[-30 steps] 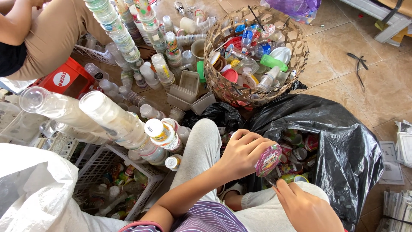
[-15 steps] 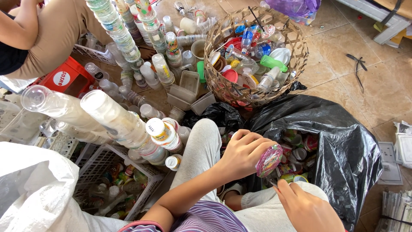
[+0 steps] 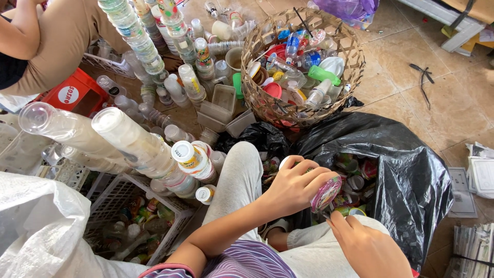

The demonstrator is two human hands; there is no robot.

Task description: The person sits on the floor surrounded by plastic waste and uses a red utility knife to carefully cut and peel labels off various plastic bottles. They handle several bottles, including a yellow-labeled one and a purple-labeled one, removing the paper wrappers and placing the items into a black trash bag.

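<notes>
My left hand (image 3: 293, 186) grips a small plastic cup (image 3: 325, 193) with a pink foil lid, held on its side over my lap. My right hand (image 3: 366, 247) is just below it, fingertips at the lid's lower edge. Whether that hand pinches the foil is hidden. Both hands hover at the mouth of a black plastic bag (image 3: 411, 170) that holds several similar small cups (image 3: 355, 180). My legs in light grey trousers (image 3: 242, 180) stretch toward the bag.
A woven basket (image 3: 257, 98) full of bottles and lids stands ahead. Long stacks of clear cups (image 3: 128, 141) lie left over a white crate (image 3: 123, 195). A white sack (image 3: 36, 231) is at lower left, another person's leg (image 3: 56, 46) at upper left, papers (image 3: 476, 180) right.
My right hand has shifted slightly under the cup, its fingers moving up to the lid's edge. The left hand keeps the cup almost still.
</notes>
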